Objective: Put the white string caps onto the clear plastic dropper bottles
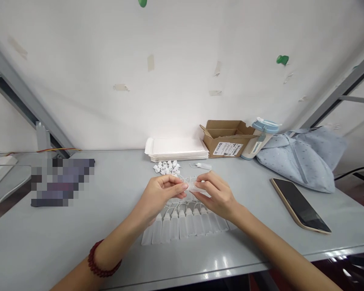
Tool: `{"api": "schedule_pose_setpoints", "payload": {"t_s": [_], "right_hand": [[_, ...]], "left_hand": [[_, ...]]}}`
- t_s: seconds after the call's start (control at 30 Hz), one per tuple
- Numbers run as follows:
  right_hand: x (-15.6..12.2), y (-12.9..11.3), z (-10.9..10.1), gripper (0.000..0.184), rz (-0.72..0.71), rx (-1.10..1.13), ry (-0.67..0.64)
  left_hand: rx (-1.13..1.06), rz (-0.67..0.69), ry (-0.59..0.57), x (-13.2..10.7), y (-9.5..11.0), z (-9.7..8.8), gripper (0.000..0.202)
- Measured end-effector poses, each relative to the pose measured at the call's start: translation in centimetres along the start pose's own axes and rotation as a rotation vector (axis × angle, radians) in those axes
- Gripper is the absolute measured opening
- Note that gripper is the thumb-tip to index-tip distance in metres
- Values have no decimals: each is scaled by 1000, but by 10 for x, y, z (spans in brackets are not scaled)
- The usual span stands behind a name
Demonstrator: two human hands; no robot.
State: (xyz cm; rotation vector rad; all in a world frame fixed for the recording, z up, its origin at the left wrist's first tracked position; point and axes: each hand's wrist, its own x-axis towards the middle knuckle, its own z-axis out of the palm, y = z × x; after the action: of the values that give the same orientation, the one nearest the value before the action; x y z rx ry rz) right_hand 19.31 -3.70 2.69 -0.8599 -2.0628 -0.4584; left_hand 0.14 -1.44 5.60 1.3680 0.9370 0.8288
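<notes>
Grip: left hand (162, 190) and right hand (216, 195) pinch small translucent plastic bottle (194, 186) by its ends; judged light, squashy.

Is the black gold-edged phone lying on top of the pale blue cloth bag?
No, the black gold-edged phone lies flat on the grey table, beside the pale blue cloth bag rather than on it.

Wall: white wall (182, 36), with small pieces of tape (151, 62) and two green spots (282, 60).
Table: pale grey table (48, 234), front edge shiny.
Frame: grey metal struts (18, 85), slanting at both sides.
Light: soft, even.
</notes>
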Motion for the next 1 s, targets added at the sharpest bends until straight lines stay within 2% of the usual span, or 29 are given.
{"api": "schedule_pose_setpoints", "payload": {"t_s": [0.1,0.2,0.3,0.4,0.47,0.57,0.7,0.83,1.0], "right_hand": [[-1,-1,1,9,-7,7,22],[-1,-1,0,7,12,29,15],[0,0,-1,7,28,55,5],[3,1,-3,7,58,118,10],[4,1,-4,8,89,169,16],[4,1,-5,9,107,191,22],[2,1,-4,10,63,140,23],[1,0,-3,11,42,120,31],[2,0,-3,15,39,138,47]], "left_hand": [[-26,-110,-107,0,0,-1,31],[-2,-99,-157,-1,1,-1,35],[116,32,-97,-2,-1,0,24],[243,193,-5,-3,-2,1,22],[290,256,6,-4,0,2,21],[342,231,-25,-5,2,2,27],[381,161,-29,-5,1,3,40],[367,198,-98,-6,2,2,30],[377,268,-75,-7,2,1,24]]}}
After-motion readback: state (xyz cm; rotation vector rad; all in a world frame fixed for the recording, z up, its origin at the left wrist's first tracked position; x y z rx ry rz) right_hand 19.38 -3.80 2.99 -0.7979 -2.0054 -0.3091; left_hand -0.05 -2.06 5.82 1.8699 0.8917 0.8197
